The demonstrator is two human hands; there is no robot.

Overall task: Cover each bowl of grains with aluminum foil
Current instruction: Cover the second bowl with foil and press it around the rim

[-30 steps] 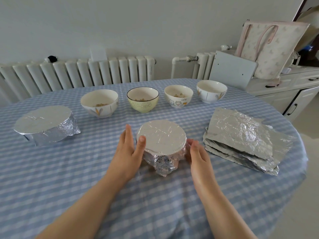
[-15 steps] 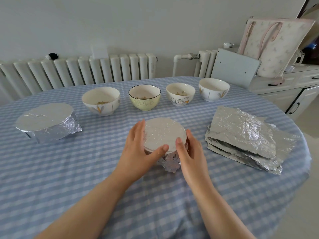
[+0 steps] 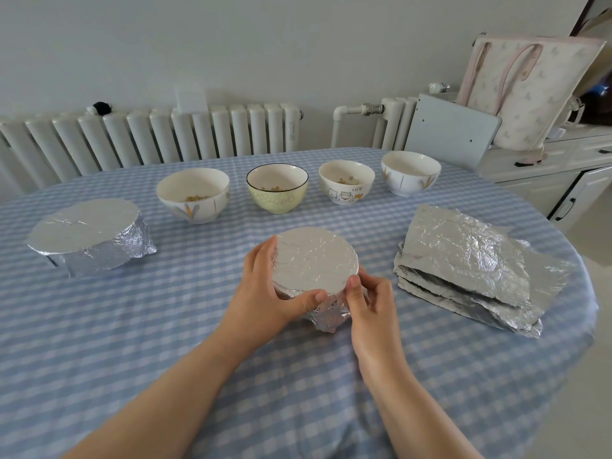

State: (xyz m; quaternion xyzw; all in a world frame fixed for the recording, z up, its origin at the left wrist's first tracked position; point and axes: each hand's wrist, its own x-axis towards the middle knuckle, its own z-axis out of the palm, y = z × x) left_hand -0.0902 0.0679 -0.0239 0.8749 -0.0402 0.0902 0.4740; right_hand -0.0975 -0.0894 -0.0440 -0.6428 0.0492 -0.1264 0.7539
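Observation:
A foil-covered bowl [image 3: 314, 260] stands in the middle of the checked table. My left hand [image 3: 265, 293] grips its left and near side, thumb under the rim. My right hand [image 3: 367, 299] pinches the crumpled foil at the bowl's near right side. A second foil-covered bowl [image 3: 89, 233] stands at the left. Several uncovered bowls of grains line the back: a white one [image 3: 193, 193], a green one [image 3: 277, 187], a small cat-printed one [image 3: 346, 185] and a white one [image 3: 410, 172]. A stack of foil sheets [image 3: 470, 263] lies to the right.
The round table with a blue checked cloth [image 3: 132, 326] drops off at the right and near edges. White radiators [image 3: 165, 137] run behind it. A white cabinet [image 3: 563, 173] with a pale tote bag [image 3: 526, 91] stands at the far right.
Both hands have slid from the bowl's sides round to its near edge. My left thumb now hooks under the rim, and my right hand has gone from flat to pinching the foil.

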